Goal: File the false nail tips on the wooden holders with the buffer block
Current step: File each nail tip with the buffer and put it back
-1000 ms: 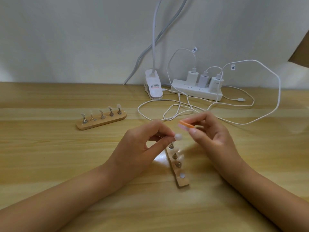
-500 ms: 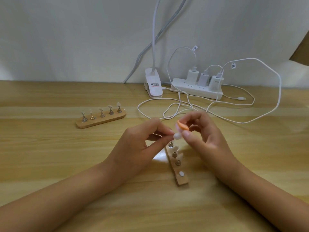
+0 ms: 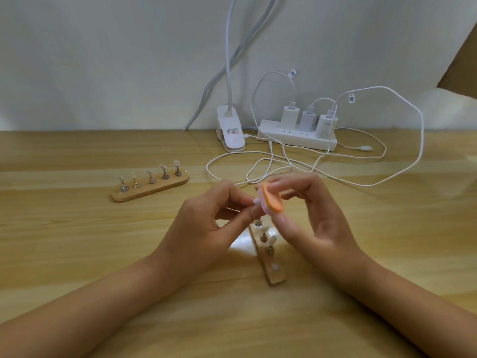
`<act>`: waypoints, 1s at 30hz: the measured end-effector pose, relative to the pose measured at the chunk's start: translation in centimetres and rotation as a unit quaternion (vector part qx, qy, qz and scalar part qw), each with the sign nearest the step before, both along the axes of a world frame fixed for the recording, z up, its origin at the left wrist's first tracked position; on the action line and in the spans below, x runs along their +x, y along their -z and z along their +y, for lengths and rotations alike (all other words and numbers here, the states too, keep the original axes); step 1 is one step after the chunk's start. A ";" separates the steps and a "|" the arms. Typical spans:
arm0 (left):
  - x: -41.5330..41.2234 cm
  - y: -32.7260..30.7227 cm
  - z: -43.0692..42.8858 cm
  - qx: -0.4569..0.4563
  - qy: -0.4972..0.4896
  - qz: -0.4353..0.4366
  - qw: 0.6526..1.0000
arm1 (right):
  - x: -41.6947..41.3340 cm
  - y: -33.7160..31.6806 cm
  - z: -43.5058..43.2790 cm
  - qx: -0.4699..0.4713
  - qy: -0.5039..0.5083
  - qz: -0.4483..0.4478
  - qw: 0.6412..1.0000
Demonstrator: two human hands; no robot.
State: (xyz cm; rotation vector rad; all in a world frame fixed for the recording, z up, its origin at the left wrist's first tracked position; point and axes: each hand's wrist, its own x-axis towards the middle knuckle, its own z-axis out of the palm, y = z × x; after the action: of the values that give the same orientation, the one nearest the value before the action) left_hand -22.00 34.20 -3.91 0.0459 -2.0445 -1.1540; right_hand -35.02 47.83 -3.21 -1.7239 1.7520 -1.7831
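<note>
DESK: What sits nearest the lens?

PHOTOGRAPHER: Two bare forearms reach in over a wooden table. Between them lies the near holder, its long axis running away from the person. Its closest seat, a white disc, stands bare. Pegs carrying tips fill the seats beyond.

DESK: And the hands?

PHOTOGRAPHER: They meet above that holder's far end. The left hand pinches the base of a lifted nail tip between thumb and forefinger, and the tip pokes out to the right. The right hand grips the buffer block between thumb and fingers, orange face towards the camera.

DESK: How do the two sit together?

PHOTOGRAPHER: The block lies just right of the tip and appears to touch it. Its long axis slants from upper left to lower right, across the tip rather than along it. By my reading the stroke belongs to the right hand, with the left only steadying. Whether the grit meets the tip's edge or its top, I cannot tell.

DESK: Further back?

PHOTOGRAPHER: Well off to the left, the far holder carries five tips in a row, and no hand is on it. Behind the hands, white cables loop towards a power strip with three chargers and a lamp clip by the wall.
</note>
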 end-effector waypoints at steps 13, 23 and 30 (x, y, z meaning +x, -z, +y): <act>0.0 0.2 -0.2 0.092 0.040 -0.007 0.995 | -1.0 -0.1 -0.2 0.021 0.000 -0.120 0.993; 0.0 0.3 0.0 0.080 0.076 0.008 0.994 | -0.8 -0.6 -0.1 0.062 -0.032 -0.097 0.993; -0.1 0.3 0.0 0.093 0.092 -0.006 0.991 | -1.7 -0.6 -0.3 0.033 0.033 -0.135 0.990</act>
State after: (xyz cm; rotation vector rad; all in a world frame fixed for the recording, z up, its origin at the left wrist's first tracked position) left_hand -22.08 34.21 -4.25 -0.0454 -1.9789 -1.4592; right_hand -36.70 47.56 -2.66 -1.3406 1.7473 -1.8588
